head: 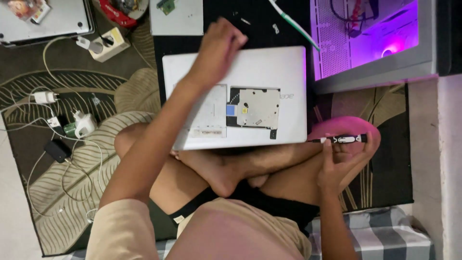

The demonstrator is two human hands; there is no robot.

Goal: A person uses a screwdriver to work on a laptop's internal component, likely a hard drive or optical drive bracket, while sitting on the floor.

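A white laptop [269, 72] lies upside down across my crossed legs, a bottom panel taken off so a metal drive bay [257, 108] shows. My left hand [219, 45] reaches over the laptop's far left edge, fingers curled; whether it holds anything is hidden. My right hand [339, 161] is at the right, by my knee. It grips a black screwdriver [342, 139] with white marks, its tip pointing left toward the laptop's near right corner.
A computer case [380, 43] glowing purple stands at the back right. A green-and-white toothbrush [293, 24] and small screws lie on the black mat behind the laptop. Chargers, plugs and cables [62, 125] are scattered on the leaf-patterned rug at the left. Another laptop [48, 19] lies far left.
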